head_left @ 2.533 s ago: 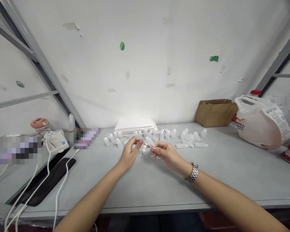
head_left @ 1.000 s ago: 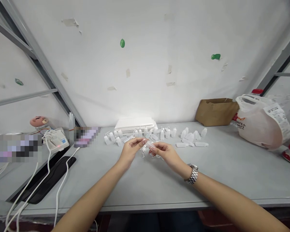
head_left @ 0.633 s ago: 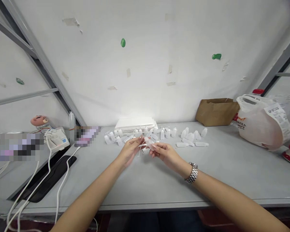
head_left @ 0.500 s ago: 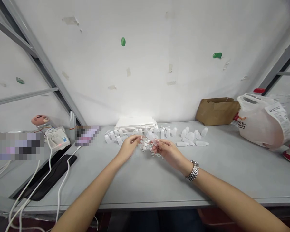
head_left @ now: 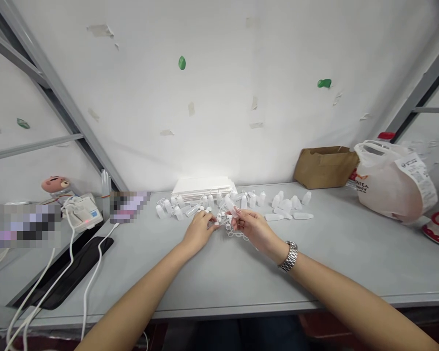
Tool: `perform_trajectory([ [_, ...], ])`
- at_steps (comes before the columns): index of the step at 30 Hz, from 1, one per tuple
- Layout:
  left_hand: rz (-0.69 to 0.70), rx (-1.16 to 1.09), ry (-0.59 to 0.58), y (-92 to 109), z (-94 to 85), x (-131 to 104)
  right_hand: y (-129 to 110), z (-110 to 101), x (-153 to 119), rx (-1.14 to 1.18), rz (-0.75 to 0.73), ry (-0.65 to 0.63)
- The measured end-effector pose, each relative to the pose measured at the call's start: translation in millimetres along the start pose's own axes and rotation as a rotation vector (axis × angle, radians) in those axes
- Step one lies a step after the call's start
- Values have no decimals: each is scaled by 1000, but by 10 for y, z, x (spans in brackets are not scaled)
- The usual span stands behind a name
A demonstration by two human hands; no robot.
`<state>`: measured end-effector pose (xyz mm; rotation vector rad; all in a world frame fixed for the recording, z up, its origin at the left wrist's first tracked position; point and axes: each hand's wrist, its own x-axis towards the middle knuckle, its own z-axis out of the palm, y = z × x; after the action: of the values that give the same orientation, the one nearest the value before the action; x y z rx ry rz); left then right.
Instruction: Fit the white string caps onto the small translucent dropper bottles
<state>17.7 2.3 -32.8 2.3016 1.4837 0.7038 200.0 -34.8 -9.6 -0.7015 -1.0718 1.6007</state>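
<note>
My right hand [head_left: 250,226], with a metal watch on its wrist, is closed round a small translucent bottle [head_left: 229,204] tilted above the grey table. My left hand [head_left: 198,231] is at the left edge of a pile of white caps with loops [head_left: 237,235]; its thumb and fingertips are pressed together at a small white piece, too small to name for certain. Several capped bottles [head_left: 261,198] stand behind my hands. More bottles without visible caps [head_left: 303,216] lie or stand to the right.
Behind the bottles lies a stack of white boards [head_left: 203,185]. A brown cardboard box [head_left: 324,168] and a plastic bag [head_left: 391,187] are at the right. White cables [head_left: 95,278], a black mat [head_left: 76,273] and a phone [head_left: 129,207] lie at the left.
My left hand has moved down toward the caps, and its fingers have come together there. My right hand still holds the bottle. The view has shifted slightly.
</note>
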Motion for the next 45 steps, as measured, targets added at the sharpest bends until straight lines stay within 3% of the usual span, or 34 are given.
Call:
perform_trajectory([
  [14,4,-68,89,-117,-17,75,6,-12,1,-18,-5,13],
  [17,-71,-245,159,-58,-90,86,-11,-13,-5,-25,2,21],
  [21,-267,-707,169,34,-278,93,-43,-6,-1,-91,33,56],
  [26,-200,-962,156,105,-451,73,-70,30,1,-317,23,136],
  [34,-87,-837,0,155,-409,31,-92,93,-28,-406,25,97],
  [39,-31,-726,11,160,-435,14,-72,70,-25,-454,5,62],
  [45,-44,-754,19,163,-431,16,-28,35,-13,-543,-46,55],
])
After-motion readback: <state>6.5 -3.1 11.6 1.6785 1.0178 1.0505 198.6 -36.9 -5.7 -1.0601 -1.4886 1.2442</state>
